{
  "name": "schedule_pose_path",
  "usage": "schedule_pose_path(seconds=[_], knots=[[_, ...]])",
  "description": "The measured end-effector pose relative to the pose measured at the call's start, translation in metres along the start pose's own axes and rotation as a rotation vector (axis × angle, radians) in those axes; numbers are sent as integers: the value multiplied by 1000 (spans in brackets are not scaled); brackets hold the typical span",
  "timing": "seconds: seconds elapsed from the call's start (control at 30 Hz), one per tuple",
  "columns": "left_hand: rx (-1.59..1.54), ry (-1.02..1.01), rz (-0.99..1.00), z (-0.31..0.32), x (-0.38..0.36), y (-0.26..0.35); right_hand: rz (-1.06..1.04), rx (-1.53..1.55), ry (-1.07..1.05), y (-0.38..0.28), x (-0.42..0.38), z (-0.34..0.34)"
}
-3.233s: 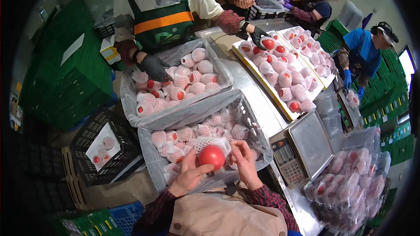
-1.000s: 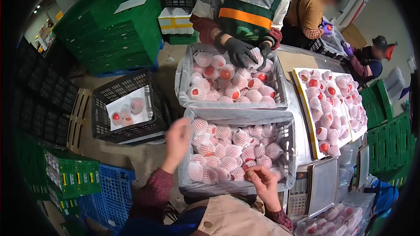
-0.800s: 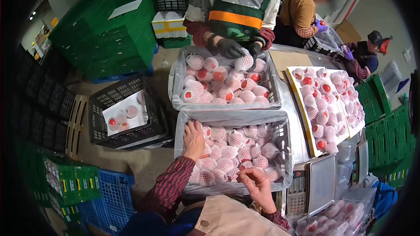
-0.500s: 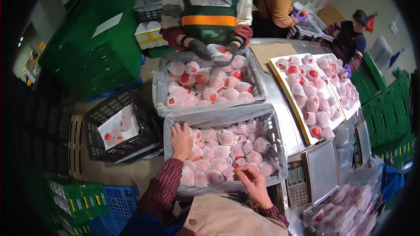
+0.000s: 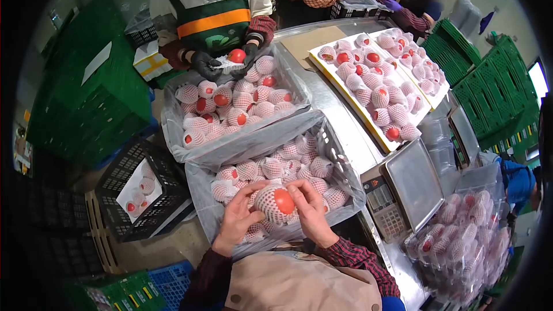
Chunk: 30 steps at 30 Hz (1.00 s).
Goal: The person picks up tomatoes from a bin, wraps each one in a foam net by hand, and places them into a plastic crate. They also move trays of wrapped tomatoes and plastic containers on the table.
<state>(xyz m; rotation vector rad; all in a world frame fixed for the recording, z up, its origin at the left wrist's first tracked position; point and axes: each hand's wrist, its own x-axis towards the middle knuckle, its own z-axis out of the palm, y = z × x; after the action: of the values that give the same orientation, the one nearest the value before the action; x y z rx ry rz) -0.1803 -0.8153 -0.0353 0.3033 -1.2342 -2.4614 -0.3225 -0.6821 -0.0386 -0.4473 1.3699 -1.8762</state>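
Note:
A round red fruit (image 5: 283, 201) in a white foam net (image 5: 266, 204) is held up over the near crate. My left hand (image 5: 237, 220) is closed around its left side, thumb below and fingers behind the net. On the other side my right hand (image 5: 313, 212) pinches the net's edge beside the bare red skin. Beneath both hands, the near crate (image 5: 203, 196), lined with grey plastic film, holds many netted fruits. Beyond it stands a second lined crate (image 5: 173, 129) of netted fruits, where a co-worker's black-gloved hands (image 5: 208, 68) hold a red fruit with its net pulled down.
A scale (image 5: 387, 207) stands at right, near clear plastic packs of netted fruit (image 5: 461, 236). Farther back lie white trays (image 5: 351, 106) of netted fruits. A black crate (image 5: 124, 219) sits at left, by green crates (image 5: 75, 109). Two more people work at the back.
My hands have come together, with a netted fruit now raised between them. The view has shifted, so the crates sit farther left. The co-worker's fruit now shows more bare skin.

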Motion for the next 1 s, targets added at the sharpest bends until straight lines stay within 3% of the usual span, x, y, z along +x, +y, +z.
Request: schedule_pose_path(seconds=[0.07, 0.1, 0.17, 0.23, 0.3, 0.43, 0.53, 0.67, 0.73, 0.77, 0.83, 1.0], knots=[[236, 214, 11, 0, -1, -9, -9, -85, 75, -10, -3, -1], [233, 213, 11, 1, -2, -11, -15, -167, 145, -15, -3, -1], [31, 289, -218, 2, -7, -15, -89, -169, 137, -11, -2, 2], [-28, 238, -233, 6, -12, -13, -165, -168, 128, -9, -3, 2], [-170, 147, -204, 21, -9, -5, -97, -146, 150, -9, -4, 0], [-98, 204, -237, 10, -10, -32, -74, -117, 95, -16, -5, 2], [-270, 236, -261, 5, -10, -30, 90, -9, 174, -17, 4, -8], [-548, 132, -229, 5, -16, -24, 295, 116, 193, 29, 8, -45], [-478, 14, -167, 5, -14, -13, 238, -88, 113, 40, 3, -34], [-481, 21, -163, 8, -13, -8, 173, -25, 129, 43, -2, -30], [-112, 104, -118, 14, -5, 5, 116, -118, 129, 17, -6, -25], [-194, 181, -107, 23, 11, 12, -72, -169, 116, -33, -9, -11]])
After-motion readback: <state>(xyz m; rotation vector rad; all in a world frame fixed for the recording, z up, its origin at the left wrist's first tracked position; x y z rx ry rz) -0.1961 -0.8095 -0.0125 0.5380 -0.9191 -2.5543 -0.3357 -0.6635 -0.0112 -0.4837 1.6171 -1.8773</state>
